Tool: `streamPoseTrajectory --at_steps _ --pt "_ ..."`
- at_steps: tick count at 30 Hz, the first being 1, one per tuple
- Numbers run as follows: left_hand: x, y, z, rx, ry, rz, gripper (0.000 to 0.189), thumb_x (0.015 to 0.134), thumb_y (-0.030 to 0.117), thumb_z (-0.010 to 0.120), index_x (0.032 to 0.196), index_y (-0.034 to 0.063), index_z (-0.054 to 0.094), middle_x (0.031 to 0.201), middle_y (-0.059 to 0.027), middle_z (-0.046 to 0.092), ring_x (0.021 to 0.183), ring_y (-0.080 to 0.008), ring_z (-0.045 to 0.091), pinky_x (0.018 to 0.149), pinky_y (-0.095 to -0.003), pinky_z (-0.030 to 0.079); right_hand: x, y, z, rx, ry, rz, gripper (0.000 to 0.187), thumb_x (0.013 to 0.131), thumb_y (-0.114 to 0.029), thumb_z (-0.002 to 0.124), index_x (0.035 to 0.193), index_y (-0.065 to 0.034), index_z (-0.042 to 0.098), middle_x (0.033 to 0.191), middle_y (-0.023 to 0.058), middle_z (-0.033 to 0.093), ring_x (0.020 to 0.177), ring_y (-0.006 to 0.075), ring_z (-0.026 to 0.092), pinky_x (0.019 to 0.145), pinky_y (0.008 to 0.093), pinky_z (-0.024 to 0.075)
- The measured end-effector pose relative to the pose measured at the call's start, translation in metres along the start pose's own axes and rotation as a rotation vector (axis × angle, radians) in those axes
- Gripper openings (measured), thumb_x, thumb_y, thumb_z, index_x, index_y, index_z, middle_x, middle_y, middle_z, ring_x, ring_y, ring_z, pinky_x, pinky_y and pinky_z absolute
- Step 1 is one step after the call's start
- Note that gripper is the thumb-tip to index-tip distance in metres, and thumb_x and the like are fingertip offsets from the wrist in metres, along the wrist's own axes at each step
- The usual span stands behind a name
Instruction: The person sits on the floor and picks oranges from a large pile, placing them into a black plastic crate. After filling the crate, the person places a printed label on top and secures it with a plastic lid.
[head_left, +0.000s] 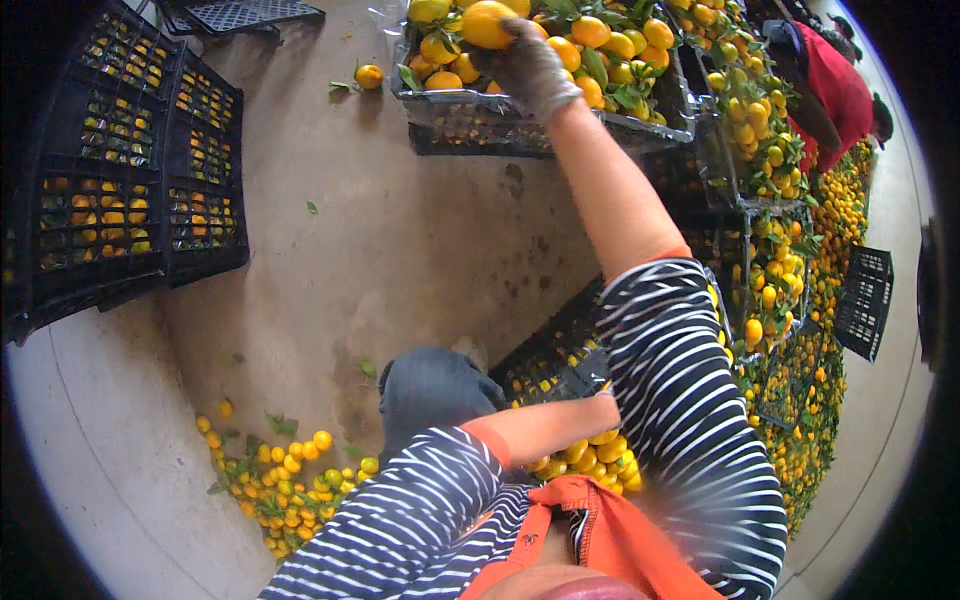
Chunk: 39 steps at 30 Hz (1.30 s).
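Observation:
My right hand (525, 71), in a dirty pale work glove, reaches forward over a black plastic crate (480, 124) lined with clear plastic film. Its fingers hold a large mandarin (489, 25) above the other fruit. Mandarins with green leaves (596, 67) fill this crate. My left forearm (547, 426) crosses in front of my body to the right. Its hand is hidden behind my striped right sleeve (675, 352). Close below that forearm lies a heap of mandarins (592, 459), beside a tilted black crate (555, 367) that is partly covered.
Stacked black crates of fruit (127, 165) stand at the left. Loose mandarins (292, 480) lie on the floor at lower left; a single mandarin (369, 76) lies near the lined crate. More filled crates (780, 277) line the right, where a person in red (832, 97) bends over fruit.

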<state>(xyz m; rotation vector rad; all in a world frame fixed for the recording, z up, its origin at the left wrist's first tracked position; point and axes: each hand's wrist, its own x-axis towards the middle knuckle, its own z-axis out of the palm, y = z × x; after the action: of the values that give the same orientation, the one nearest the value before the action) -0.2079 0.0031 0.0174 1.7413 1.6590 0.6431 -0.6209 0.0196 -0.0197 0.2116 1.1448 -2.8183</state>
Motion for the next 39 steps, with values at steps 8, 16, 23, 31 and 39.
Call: streamPoseTrajectory --at_steps 8,16,23,31,39 --pt "-0.013 -0.01 -0.013 -0.039 0.03 -0.11 0.036 0.079 0.029 0.058 0.11 0.01 0.062 0.105 -0.0121 0.064 0.099 -0.0249 0.061 0.088 -0.0411 0.042 -0.116 -0.074 -0.036 -0.025 -0.084 -0.098 0.049 0.088 -0.039 0.059 0.126 -0.0125 0.045 0.13 0.0069 0.045 0.125 0.0237 0.04 0.107 0.0407 0.0339" --pt "0.011 -0.021 0.015 0.188 0.102 0.028 0.029 0.078 0.028 0.059 0.102 0.0122 0.059 0.089 -0.01 0.065 0.082 -0.0297 0.064 0.073 -0.0422 0.049 -0.431 -0.113 -0.077 -0.728 0.563 -0.226 0.055 0.086 -0.035 0.065 0.129 -0.0061 0.046 0.117 0.0102 0.057 0.108 0.021 0.057 0.093 0.0334 0.0476" --pt "-0.002 -0.019 0.019 0.336 0.091 0.102 0.058 0.08 0.034 0.062 0.132 0.0145 0.046 0.11 -0.0089 0.058 0.1 -0.0269 0.055 0.087 -0.04 0.043 -0.619 0.012 -0.093 -1.116 1.167 0.0 0.049 0.085 -0.024 0.065 0.123 0.0007 0.045 0.101 0.0131 0.06 0.086 0.0169 0.059 0.075 0.027 0.0489" --pt "-0.012 -0.01 0.005 0.3 0.016 0.102 0.062 0.079 0.028 0.065 0.136 0.0146 0.043 0.108 -0.0114 0.059 0.096 -0.0308 0.056 0.086 -0.0404 0.044 -0.624 0.0 -0.084 -1.266 0.872 0.52 0.047 0.087 -0.041 0.058 0.118 -0.0051 0.056 0.109 0.0176 0.061 0.102 0.0319 0.058 0.091 0.0355 0.0436" --pt "-0.019 -0.008 0.006 0.389 0.127 0.188 0.06 0.076 0.028 0.067 0.13 0.0144 0.047 0.104 -0.012 0.059 0.091 -0.0289 0.059 0.081 -0.0405 0.047 -0.607 -0.006 -0.075 -1.574 0.574 0.385 0.061 0.074 -0.032 0.071 0.128 -0.0101 0.05 0.122 0.0192 0.051 0.113 0.0381 0.051 0.096 0.0413 0.0416"
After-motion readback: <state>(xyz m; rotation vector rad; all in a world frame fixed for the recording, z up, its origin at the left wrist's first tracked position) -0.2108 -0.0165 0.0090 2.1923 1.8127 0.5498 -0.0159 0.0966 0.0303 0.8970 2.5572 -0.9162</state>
